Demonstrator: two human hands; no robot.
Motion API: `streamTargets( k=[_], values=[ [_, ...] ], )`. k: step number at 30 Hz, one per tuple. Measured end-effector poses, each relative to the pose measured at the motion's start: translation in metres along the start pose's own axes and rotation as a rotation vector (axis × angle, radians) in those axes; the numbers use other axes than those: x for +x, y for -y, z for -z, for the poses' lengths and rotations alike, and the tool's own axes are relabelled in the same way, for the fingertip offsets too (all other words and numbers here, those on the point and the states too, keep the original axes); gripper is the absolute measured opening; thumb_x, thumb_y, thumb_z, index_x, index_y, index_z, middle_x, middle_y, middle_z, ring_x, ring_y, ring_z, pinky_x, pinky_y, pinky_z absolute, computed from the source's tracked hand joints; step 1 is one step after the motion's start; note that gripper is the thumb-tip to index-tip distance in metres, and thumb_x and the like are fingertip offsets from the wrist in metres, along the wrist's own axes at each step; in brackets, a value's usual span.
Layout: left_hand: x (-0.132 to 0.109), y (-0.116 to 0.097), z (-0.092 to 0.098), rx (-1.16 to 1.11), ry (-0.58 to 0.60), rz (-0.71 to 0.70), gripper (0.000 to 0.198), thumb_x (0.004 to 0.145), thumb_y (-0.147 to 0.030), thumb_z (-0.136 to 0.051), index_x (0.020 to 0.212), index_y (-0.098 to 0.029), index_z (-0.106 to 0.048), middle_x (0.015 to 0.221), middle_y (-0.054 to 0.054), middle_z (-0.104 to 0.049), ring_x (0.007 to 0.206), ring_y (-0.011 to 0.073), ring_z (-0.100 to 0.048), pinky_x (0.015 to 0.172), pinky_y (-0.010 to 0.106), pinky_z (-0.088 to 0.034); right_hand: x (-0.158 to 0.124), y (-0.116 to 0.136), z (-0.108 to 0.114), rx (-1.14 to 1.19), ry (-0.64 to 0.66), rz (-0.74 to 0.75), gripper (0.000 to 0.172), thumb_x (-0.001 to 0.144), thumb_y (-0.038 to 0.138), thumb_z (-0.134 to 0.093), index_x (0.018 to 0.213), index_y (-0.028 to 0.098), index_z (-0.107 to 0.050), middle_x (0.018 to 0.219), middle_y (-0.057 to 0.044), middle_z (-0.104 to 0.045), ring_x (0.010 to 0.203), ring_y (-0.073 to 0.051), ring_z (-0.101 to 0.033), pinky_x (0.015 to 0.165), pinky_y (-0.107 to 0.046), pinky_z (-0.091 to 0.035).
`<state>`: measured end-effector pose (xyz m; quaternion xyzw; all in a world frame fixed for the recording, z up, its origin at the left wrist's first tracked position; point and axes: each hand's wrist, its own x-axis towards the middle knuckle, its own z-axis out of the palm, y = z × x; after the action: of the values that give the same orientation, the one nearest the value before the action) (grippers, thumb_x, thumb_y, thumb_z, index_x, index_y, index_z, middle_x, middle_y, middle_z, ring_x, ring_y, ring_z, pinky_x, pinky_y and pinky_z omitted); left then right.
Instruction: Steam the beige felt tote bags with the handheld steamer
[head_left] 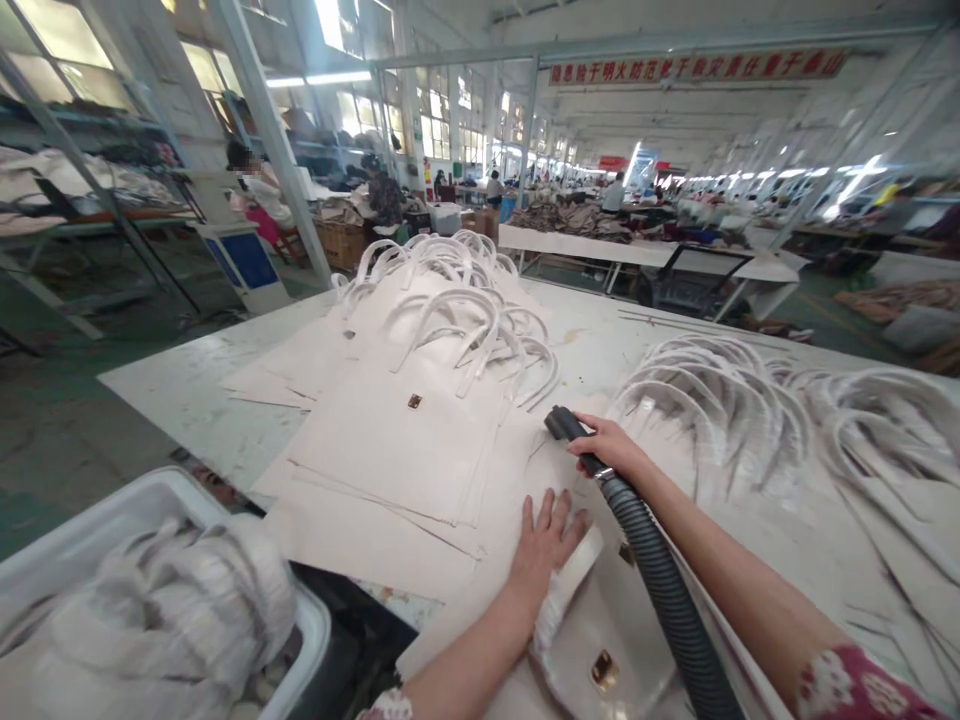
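Observation:
My right hand [609,447] is wrapped around the black nozzle [568,428] of a ribbed grey vacuum hose [660,575], which runs down toward the lower right. Below and left of it, my left hand [546,548] lies flat with fingers spread on a pale beige bag panel [517,470]. Close by my left wrist is a white-wrapped bag handle [553,610], and a gold lock plate [604,670] shows on the beige piece there. To the left, a pile of beige bag panels [375,440] carries curved, wrapped handles [457,320] and another small gold lock [414,401].
More panels with wrapped handles [712,400] are heaped at the right of the white table [180,375]. A white plastic bin [319,620] full of pale material stands at lower left. Behind are a black chair [694,280], more worktables and several people.

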<state>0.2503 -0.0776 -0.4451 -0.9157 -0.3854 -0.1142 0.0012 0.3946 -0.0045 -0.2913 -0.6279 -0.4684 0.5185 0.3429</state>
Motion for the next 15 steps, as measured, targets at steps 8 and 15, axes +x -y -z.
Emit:
streamTargets(
  k=[8,15],
  values=[
    [0.0,-0.013,0.031,-0.164,-0.087,0.155,0.052,0.083,-0.032,-0.045,0.132,-0.026,-0.03,0.142,0.006,-0.019,0.13,0.0292,-0.008,0.103,0.054,-0.011,-0.163,-0.04,0.106,0.153,-0.331,0.007,0.08,0.063,0.026,-0.07,0.133,0.022,-0.033,0.068,-0.004,-0.066,0.049,-0.019,-0.06,0.045,-0.029,-0.048],
    [0.034,-0.022,0.03,-0.24,-0.095,0.059,0.054,0.078,-0.016,-0.045,0.131,-0.019,-0.033,0.139,0.011,-0.027,0.13,0.0264,-0.015,0.103,0.053,-0.011,-0.237,-0.11,0.101,0.269,-0.435,-0.097,0.089,0.058,0.027,-0.068,0.136,0.017,-0.025,0.055,0.002,-0.061,0.041,-0.016,-0.054,0.039,-0.027,-0.044]
  ],
)
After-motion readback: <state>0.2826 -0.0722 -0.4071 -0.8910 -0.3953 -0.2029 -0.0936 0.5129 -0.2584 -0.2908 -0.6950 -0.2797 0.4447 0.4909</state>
